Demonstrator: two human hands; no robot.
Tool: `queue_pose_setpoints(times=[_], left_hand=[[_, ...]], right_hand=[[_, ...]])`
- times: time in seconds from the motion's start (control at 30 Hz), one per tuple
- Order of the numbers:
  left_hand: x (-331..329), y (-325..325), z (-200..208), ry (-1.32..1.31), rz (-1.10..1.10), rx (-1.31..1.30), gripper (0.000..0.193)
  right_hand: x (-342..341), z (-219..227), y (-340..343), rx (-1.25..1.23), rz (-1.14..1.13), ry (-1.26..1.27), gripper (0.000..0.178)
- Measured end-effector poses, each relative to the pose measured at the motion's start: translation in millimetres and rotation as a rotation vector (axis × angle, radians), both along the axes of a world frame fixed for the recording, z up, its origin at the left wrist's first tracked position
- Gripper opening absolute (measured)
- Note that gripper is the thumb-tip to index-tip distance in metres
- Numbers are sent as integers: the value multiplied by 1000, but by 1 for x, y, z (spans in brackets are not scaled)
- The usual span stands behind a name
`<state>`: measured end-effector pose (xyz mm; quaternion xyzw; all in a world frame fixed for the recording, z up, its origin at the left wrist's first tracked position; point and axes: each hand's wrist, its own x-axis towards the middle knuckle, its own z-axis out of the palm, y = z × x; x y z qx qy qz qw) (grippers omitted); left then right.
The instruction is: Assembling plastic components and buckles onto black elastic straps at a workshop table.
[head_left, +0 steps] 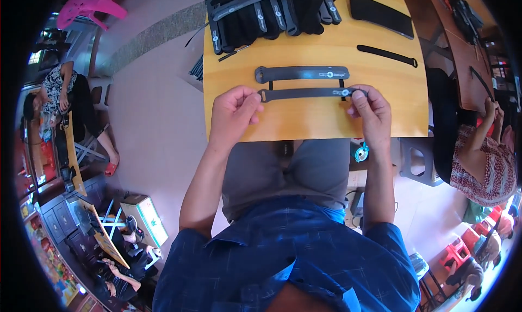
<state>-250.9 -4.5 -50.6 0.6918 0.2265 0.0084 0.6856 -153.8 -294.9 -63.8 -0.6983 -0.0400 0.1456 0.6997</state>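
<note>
A dark grey strap [304,94] with a looped end and a pale printed mark is stretched level between my hands, just above the near part of the table. My left hand [235,112] pinches its looped end. The other end, near the print, sits between the thumb and fingers of my right hand [373,109]. Just beyond lies a wider grey strap [296,73], flat and parallel to the held one. Two short black strips, one near each of its ends, show between the two straps; how they attach cannot be made out.
A heap of black and grey straps [261,18] covers the table's far left. Far right are a flat black stack [380,16] and a single black strap [387,56]. The wooden table [244,128] ends close to my lap. Other people sit working on both sides.
</note>
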Motion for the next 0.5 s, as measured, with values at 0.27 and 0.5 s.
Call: queue_pose_setpoints(times=[0.27, 0.5], left_hand=[[27, 4, -6, 39, 23, 171, 11], [33, 12, -22, 19, 28, 355, 9]], right_hand=[[22, -4, 15, 7, -90, -110, 17], [32, -15, 21, -143, -101, -109, 15]])
